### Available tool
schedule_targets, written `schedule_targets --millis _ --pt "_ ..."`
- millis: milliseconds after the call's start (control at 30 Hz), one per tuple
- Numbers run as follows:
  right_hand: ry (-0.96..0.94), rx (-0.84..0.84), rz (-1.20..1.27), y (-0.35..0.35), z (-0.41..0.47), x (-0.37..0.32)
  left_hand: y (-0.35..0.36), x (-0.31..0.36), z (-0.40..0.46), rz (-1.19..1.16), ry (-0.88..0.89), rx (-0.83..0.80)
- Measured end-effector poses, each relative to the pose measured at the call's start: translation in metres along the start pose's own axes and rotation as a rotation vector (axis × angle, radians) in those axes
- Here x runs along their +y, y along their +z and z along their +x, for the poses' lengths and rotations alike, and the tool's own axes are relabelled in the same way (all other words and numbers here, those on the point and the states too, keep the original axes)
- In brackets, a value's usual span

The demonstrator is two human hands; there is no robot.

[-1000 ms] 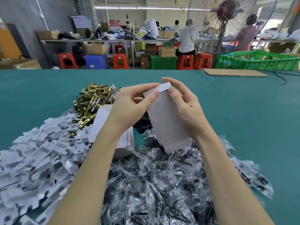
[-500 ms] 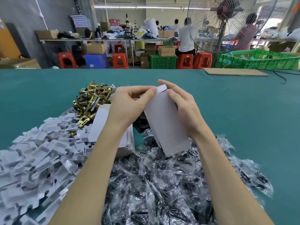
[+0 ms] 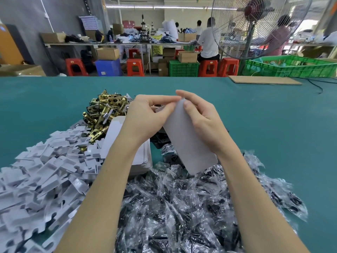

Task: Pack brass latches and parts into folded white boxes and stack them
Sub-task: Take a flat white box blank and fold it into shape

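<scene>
Flat-sided white cardboard box (image 3: 187, 141), held above the teal table (image 3: 273, 115), its long axis running from 11 o'clock at the far end to 5 o'clock at the near end. The narrow end flap that stood out past the far end a second ago no longer projects; it now lies folded down under the fingertips, so this end is judged closed or nearly so. Whether the box is already filled cannot be told.

The left hand (image 3: 145, 117) pinches the far end from 9 o'clock, thumb and forefinger pressed together on the flap. The right hand (image 3: 202, 121) grips the box's 3 o'clock edge, fingers curled over the top and thumb flat on the near face.

Outward: a stack of flat white box blanks (image 3: 142, 156) at 8 o'clock, a heap of brass latches (image 3: 104, 114) at 10 o'clock, loose white card inserts (image 3: 45, 176) farther toward 8 o'clock, and clear bagged dark parts (image 3: 182, 207) at 6 o'clock.
</scene>
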State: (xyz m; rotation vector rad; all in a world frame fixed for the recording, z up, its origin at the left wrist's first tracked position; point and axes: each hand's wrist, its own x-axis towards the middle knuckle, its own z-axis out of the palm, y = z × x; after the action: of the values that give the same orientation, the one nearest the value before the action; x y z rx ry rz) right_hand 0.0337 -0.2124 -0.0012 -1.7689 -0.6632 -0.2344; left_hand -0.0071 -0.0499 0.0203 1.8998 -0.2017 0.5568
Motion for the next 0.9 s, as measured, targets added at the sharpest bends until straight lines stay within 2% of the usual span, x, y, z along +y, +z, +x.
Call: schedule_targets --millis 100,200,300,433,567,733,833,900 --pt "-0.002 0.008 -0.038 0.001 0.001 0.000 0.005 -0.001 -0.001 -0.018 0.036 0.005" --pt "0.024 0.085 0.020 -0.002 0.000 0.001 0.006 -0.004 0.000 0.029 0.059 -0.075" --pt "0.107 0.185 0.161 -0.004 0.001 -0.003 0.004 -0.009 0.004 -0.130 0.012 0.004" --pt "0.175 0.154 0.288 -0.002 0.000 -0.007 0.005 -0.009 0.002 -0.250 -0.030 0.037" --pt "0.204 0.138 0.361 -0.005 0.000 -0.007 0.008 -0.008 0.001 -0.256 -0.027 0.062" --pt "0.441 0.313 0.471 -0.010 0.004 0.001 0.001 -0.014 0.001 -0.279 -0.046 -0.165" --pt "0.596 0.328 0.506 -0.014 0.002 0.011 -0.008 -0.025 0.001 0.048 0.068 -0.353" --pt "0.631 0.273 0.488 -0.012 0.000 0.016 -0.004 -0.027 0.000 0.135 0.082 -0.421"
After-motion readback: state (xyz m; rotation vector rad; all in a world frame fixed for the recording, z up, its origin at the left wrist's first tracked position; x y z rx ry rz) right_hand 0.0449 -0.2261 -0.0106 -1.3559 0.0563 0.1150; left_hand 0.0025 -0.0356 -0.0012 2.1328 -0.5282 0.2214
